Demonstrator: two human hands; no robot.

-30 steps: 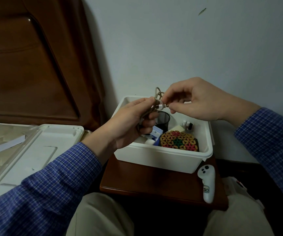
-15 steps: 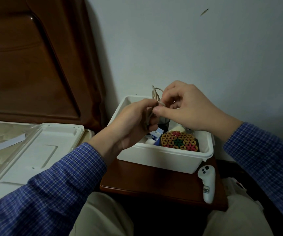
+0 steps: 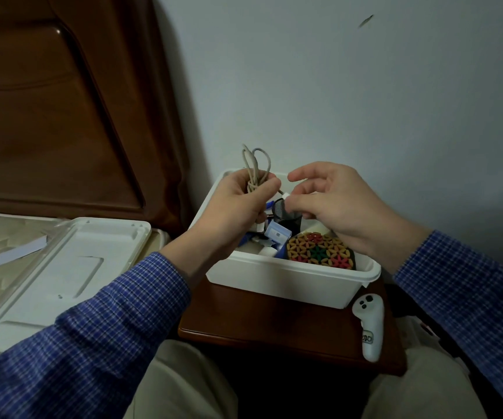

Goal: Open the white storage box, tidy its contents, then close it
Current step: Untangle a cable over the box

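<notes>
The box (image 3: 277, 279) is white; its lid (image 3: 71, 261) is white too; the mat (image 3: 319, 252) in the box has a flower pattern in yellow, red and green; the little card (image 3: 278, 233) is pale blue; the mesh cup (image 3: 286, 214) is black; the cord (image 3: 254, 164) is beige with a white plug; the sleeves (image 3: 98, 334) are blue with small white checks; the worktop (image 3: 259, 322) is dark brown wood; the remote (image 3: 368, 326) is white with black buttons; the wall (image 3: 365, 86) is pale grey; the headboard (image 3: 47, 101) is brown.
</notes>
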